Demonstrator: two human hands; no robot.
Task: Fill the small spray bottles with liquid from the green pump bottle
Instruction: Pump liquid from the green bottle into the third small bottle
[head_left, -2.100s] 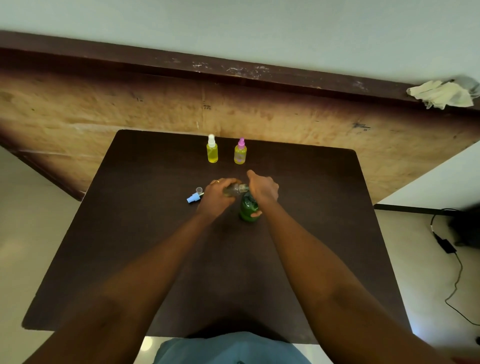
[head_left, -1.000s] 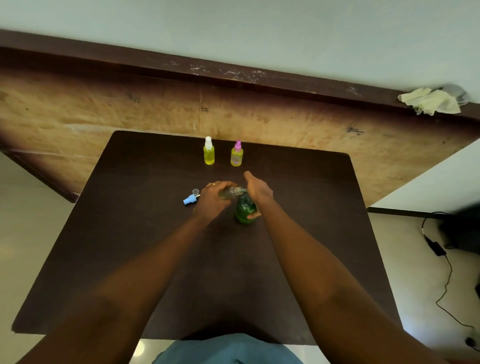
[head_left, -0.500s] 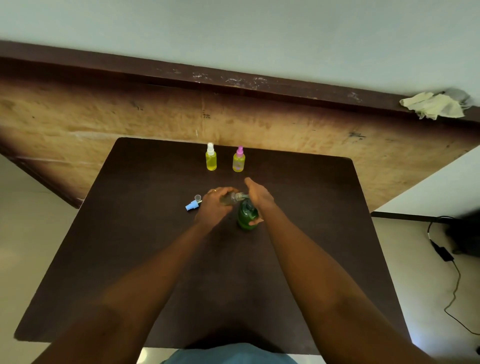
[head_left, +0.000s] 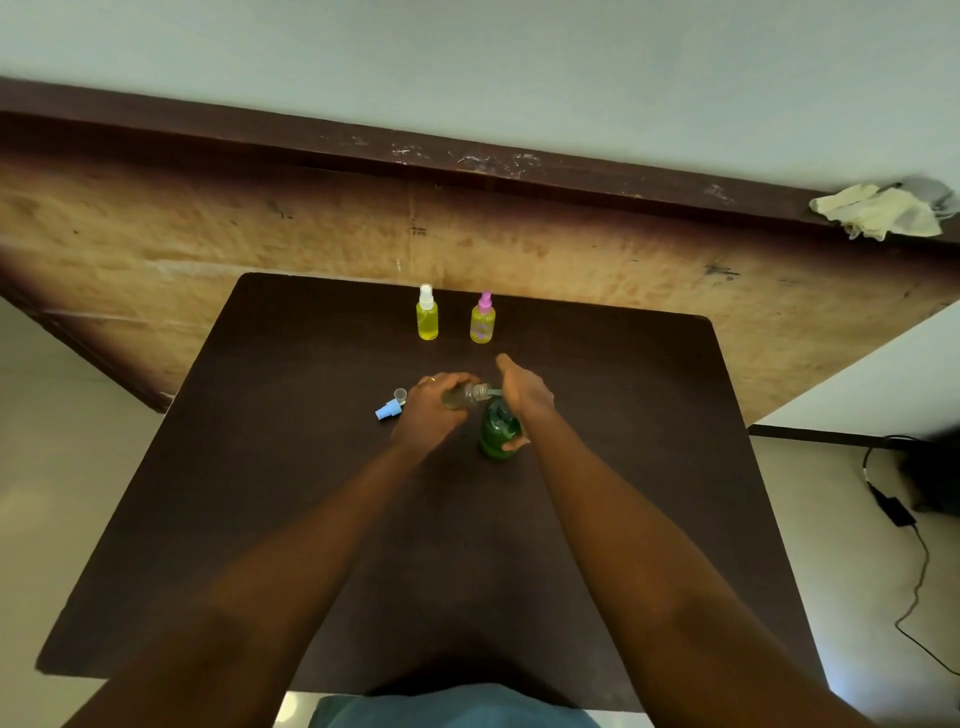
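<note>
Dark brown square table, the work near its centre. Translucent green plastic pump bottle stands upright just right of centre. Right hand lies over the pump head, thumb curled against the bottle's side, fingertips extended past it. Left hand, directly left and nearly touching, is wrapped round the small clear uncapped spray bottle. Key relation: that bottle's long axis is almost horizontal, neck pointing right, mouth at the spout that projects leftward from under the right palm. Judgement: each press demands mouth and spout aligned, or liquid spills. Two yellow-filled spray bottles stand capped beyond. Light blue spray cap lies left.
</note>
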